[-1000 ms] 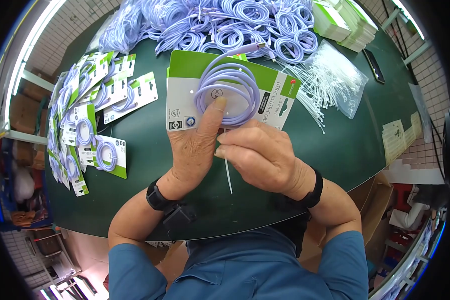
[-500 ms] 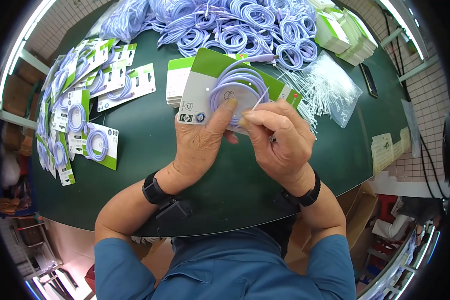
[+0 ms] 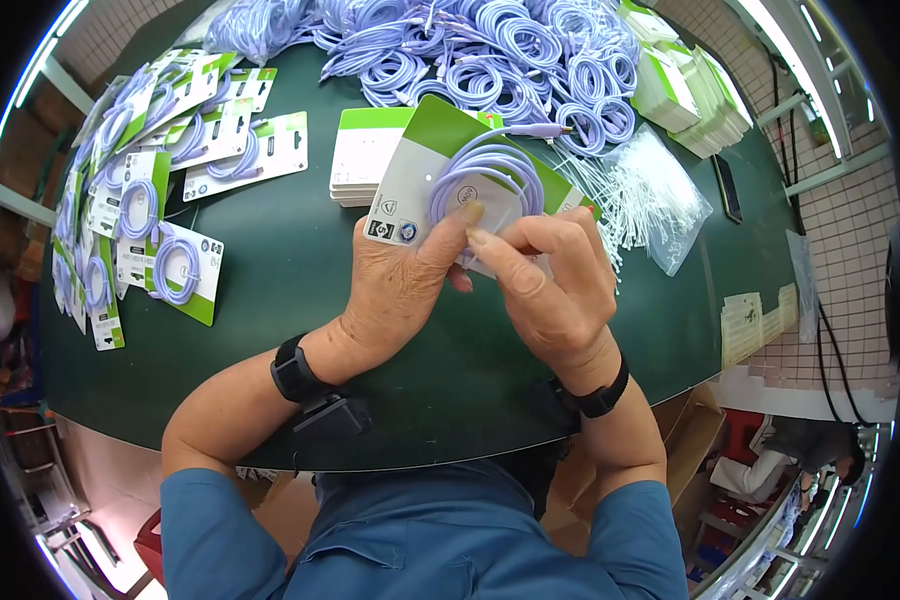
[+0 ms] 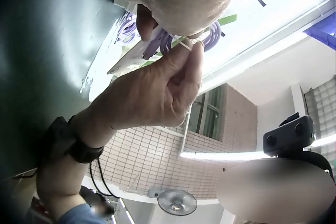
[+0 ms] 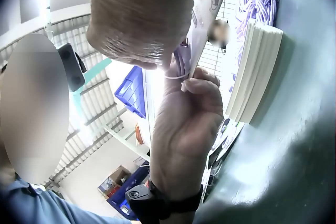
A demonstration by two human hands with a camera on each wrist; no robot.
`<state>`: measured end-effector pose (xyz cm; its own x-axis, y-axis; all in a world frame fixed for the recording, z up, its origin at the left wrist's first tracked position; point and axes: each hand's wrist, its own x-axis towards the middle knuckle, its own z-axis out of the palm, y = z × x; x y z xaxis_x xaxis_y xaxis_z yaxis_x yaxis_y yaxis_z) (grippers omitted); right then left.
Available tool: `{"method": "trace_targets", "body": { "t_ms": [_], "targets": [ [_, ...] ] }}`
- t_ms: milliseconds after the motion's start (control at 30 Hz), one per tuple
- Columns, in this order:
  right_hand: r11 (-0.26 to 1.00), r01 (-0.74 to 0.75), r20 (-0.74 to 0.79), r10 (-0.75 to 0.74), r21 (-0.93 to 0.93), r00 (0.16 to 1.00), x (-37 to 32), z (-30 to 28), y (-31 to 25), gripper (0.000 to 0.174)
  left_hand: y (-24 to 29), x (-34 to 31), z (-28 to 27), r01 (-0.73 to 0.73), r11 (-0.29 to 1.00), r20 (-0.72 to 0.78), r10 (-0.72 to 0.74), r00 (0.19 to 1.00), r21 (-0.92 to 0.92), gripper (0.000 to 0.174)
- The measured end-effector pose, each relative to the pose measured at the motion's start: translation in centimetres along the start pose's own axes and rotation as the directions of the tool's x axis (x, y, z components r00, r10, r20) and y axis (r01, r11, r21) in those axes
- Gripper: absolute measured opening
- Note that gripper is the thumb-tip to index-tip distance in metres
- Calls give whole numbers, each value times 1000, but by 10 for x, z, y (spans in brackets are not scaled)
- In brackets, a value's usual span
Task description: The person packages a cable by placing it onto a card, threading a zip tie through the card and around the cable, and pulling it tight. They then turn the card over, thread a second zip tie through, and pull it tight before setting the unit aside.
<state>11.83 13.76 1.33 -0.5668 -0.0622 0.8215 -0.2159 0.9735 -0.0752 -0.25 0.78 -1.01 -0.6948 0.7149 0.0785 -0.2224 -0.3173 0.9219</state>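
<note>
My left hand (image 3: 395, 290) grips a green and white cable card (image 3: 410, 170), thumb on its front. A coiled lilac USB-C cable (image 3: 490, 155) lies against the card, its plug end pointing right. My right hand (image 3: 565, 290) pinches a thin white cable tie (image 4: 185, 44) between thumb and forefinger, right by the left thumb tip. In the right wrist view the tie curves around the lower strands of the coil. The right hand covers the card's lower right part.
Behind the held card stands a stack of blank-faced cards (image 3: 365, 150). Finished-looking cards with cables (image 3: 175, 265) lie at left. A heap of lilac cables (image 3: 470, 50) fills the back. Loose white ties (image 3: 630, 200), a phone (image 3: 727, 190) and card stacks (image 3: 665, 90) are at right.
The tie hung below the card, then its tip showed in front of the coil; now the right fingers pinch it beside the left thumb. The card has tilted more and come off the stack.
</note>
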Motion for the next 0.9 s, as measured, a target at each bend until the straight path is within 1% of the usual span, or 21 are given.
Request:
{"method": "trace_targets", "body": {
  "t_ms": [100, 233, 400, 500, 633, 767, 900],
  "targets": [
    [996, 24, -23, -23, 82, 999, 0, -4, -6, 48, 2, -1, 2, -95, 994, -3, 95, 995, 50, 26],
    [993, 36, -29, -33, 115, 999, -3, -5, -13, 48, 6, -2, 3, -124, 992, -5, 124, 992, -7, 25],
    [991, 32, -9, -31, 133, 999, -3, -12, -12, 43, 13, -5, 3, -84, 995, -8, 84, 996, -49, 24],
    [989, 88, -43, -83, 122, 996, -6, -9, -6, 38, 13, -5, 3, -68, 995, 1, 68, 998, -76, 25],
    [992, 75, -92, -65, 103, 994, -6, -5, -8, 39, 13, -5, 2, -65, 995, 0, 65, 998, -73, 25],
    [994, 76, -98, -68, 84, 993, -7, -6, -8, 41, 15, -5, 3, -69, 995, -8, 68, 998, -74, 24],
    [996, 60, -57, -57, 67, 997, -5, -11, -13, 37, 15, -5, 3, -58, 995, -5, 57, 998, -76, 25]
  ]
}}
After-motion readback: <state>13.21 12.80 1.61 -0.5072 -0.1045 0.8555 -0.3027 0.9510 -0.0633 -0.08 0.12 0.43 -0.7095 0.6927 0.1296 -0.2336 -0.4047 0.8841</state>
